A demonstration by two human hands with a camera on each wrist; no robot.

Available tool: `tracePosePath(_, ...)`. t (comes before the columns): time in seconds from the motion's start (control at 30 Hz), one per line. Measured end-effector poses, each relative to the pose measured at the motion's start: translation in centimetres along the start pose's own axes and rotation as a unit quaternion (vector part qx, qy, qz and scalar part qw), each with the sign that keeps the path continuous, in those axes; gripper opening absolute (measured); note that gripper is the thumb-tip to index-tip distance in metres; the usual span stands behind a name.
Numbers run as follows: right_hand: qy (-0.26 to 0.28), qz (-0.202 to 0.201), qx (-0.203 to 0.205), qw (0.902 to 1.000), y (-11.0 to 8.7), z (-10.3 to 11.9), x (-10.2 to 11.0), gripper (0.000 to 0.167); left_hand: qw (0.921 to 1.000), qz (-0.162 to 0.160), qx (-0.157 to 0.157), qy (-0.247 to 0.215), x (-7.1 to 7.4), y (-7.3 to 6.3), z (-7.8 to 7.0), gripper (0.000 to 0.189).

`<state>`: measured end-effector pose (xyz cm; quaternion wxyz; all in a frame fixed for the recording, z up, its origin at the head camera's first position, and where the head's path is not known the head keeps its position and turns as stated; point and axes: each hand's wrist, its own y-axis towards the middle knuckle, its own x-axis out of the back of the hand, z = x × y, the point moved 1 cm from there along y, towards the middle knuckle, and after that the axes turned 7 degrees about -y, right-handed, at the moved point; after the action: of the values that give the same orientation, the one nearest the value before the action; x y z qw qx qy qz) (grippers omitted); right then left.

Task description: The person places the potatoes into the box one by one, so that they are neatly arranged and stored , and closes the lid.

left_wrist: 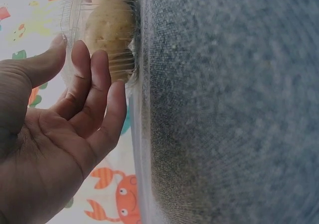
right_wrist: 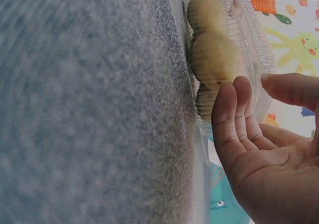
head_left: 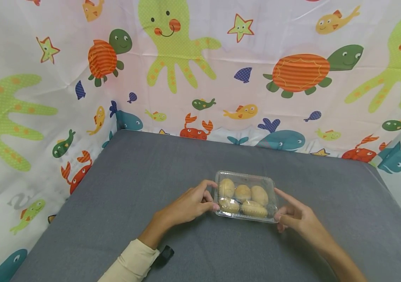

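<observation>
A clear plastic clamshell box point(head_left: 247, 176) lies on the grey cloth, its lid down. Through the lid I see several pale brown potatoes point(head_left: 254, 209) in two rows. My left hand point(head_left: 189, 201) holds the box's left end, with the thumb near the front corner and the index finger farther back. At the right end, my right hand point(head_left: 300, 219) grips the edge, thumb at the front corner and index finger stretched along the side. Both wrist views show a thumb at the lid's rim and bent fingers point(left_wrist: 99, 79) against the ribbed side wall.
Grey cloth point(head_left: 122, 188) covers the table on all sides of the box. Behind it and along the left and right hangs a white curtain point(head_left: 207, 23) printed with sea animals. A small black device point(head_left: 166, 254) sits at my left wrist beside a cream sleeve point(head_left: 133, 260).
</observation>
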<state>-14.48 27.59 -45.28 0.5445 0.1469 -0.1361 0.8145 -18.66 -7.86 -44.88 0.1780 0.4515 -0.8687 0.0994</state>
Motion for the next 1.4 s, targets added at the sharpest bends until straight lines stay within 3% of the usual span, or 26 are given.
tracePosePath(0.8, 0.0, -0.002, -0.026, 0.9997, -0.24, 0.46, -0.17, 0.077, 1.0, -0.004, 0.005, 0.005, -0.16, -0.16, -0.22, 0.061)
tracePosePath(1.4, 0.002, -0.007, -0.003, 1.0, -0.22, 0.31, -0.21, 0.079, 0.9999, 0.002, 0.008, -0.009, -0.31, -0.15, -0.42, 0.063)
